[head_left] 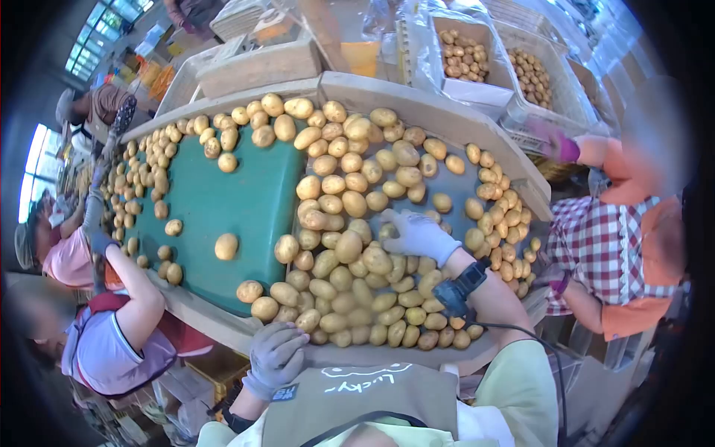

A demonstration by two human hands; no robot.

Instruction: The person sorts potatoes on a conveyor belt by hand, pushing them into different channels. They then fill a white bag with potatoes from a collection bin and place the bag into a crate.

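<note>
My right hand [418,235], in a pale glove, reaches into the heap of potatoes [354,203] on the sorting table. Its fingers curl around a potato [388,231], which they partly cover. My left hand [274,359], also gloved, rests at the near rim of the table [216,319]. Its fingers are loosely curled together with nothing visible in them, close beside a potato [307,321]. Left of the heap, a single potato [226,246] lies on the green belt [201,216].
Co-workers stand around the table: one in a checked apron [596,249] at the right, another in a lilac top [112,343] at the left. Beyond the far rim are a box of potatoes [463,56] and a crate [585,97]. A cable [555,357] hangs by my right arm.
</note>
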